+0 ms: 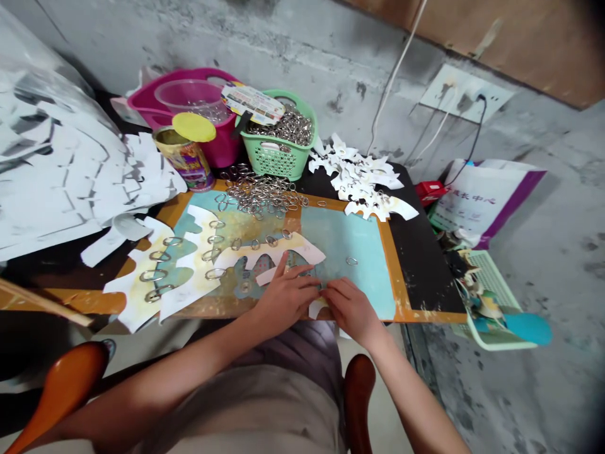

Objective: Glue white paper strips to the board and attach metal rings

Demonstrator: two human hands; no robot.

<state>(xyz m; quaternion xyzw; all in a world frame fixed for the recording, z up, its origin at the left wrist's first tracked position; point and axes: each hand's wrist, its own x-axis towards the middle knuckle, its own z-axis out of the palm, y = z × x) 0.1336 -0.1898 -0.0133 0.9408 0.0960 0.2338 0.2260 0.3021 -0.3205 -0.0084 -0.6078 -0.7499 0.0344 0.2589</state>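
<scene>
My left hand (289, 295) lies low over the table with its fingers stretched out, one pointing up toward a white scalloped piece (246, 255). That piece carries several metal rings (271, 241) along its upper edge. Right beside it, my right hand (350, 309) has its fingers pinched together near the left fingertips; what is between them is too small to make out. Another white piece (317, 308) shows partly under both hands. A single oval ring (351, 261) lies right of them. Two scalloped pieces with rings, a middle one (193, 277) and an outer one (135, 277), lie left.
Loose rings (265, 194) are heaped behind the work area. At the back stand a green basket (278, 161) of rings, a magenta basket (227, 142) and a can (189, 164). White pieces pile up at left (57, 170) and back right (363, 176). A green tray (501, 284) sits right.
</scene>
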